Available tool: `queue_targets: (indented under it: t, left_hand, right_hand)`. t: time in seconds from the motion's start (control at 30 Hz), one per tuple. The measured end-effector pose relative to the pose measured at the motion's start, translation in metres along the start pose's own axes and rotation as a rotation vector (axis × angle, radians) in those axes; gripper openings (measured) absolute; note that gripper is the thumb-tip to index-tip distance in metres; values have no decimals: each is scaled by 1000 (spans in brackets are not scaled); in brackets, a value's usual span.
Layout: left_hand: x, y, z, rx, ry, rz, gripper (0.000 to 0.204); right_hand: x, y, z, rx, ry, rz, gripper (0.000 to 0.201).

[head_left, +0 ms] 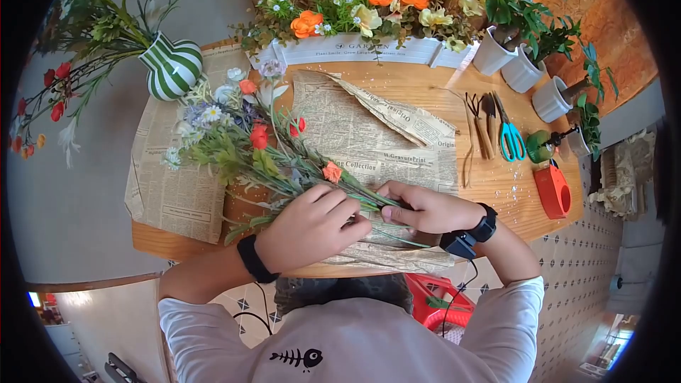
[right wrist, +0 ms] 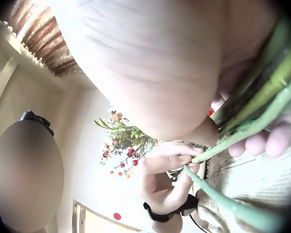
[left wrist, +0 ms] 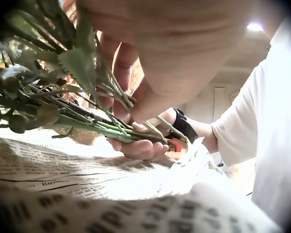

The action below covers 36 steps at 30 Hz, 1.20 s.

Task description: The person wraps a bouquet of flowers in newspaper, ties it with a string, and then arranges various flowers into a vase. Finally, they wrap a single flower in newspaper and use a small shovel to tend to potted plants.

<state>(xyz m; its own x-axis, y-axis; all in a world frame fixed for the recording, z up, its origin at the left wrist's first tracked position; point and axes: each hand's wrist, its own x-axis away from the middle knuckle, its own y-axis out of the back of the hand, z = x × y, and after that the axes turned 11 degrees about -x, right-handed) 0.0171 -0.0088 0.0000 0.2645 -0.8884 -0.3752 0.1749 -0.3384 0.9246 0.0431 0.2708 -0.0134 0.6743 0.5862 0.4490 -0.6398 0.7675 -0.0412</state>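
A mixed bunch of flowers [head_left: 259, 135], with red, orange, white and lilac blooms, lies slantwise over the table, its stems toward the person. My right hand [head_left: 433, 209] grips the bundled flower stems [left wrist: 102, 127] near their lower ends, thumb on top and fingers beneath. Close beside it, my left hand [head_left: 312, 227] pinches a thin green stem [right wrist: 202, 156] between thumb and fingertips, as the right wrist view shows. Printed newspaper-style wrapping paper [head_left: 369, 149] spreads under and behind the bunch, and a crumpled strip of it lies along the table's near edge.
A striped vase [head_left: 174, 67] of flowers stands at back left, a white planter box [head_left: 347, 51] at the back. Along the right are small garden tools [head_left: 482, 128], teal-handled scissors [head_left: 511, 140], a red tape dispenser [head_left: 552, 190], a green spray bottle [head_left: 540, 149] and potted plants [head_left: 523, 71].
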Motion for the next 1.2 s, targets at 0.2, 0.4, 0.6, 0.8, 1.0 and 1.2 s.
queue_targets:
  t: [0.2,0.4,0.6,0.8,1.0,1.2]
  left_hand:
    - [3,4,-1,-226,-108,1,11]
    - [17,7,9,68,39,39,10]
    - [27,12,10,-187,-68,81,25]
    - [31,40,2,-250,-95,-91,37]
    - [47,88,3,-413,-23,-33,37]
    - [86,132,14,-927,37,83,40]
  right_hand:
    - [-5,8,-13,184,205,-11,37]
    - [-5,7,-5,155,236,38,38]
    - [-3,1,3,-65,5,73,46]
    - [-7,5,-11,188,199,5,37]
    - [-6,3,-18,204,183,-29,35]
    - [-5,4,-21,35,33,-31,35]
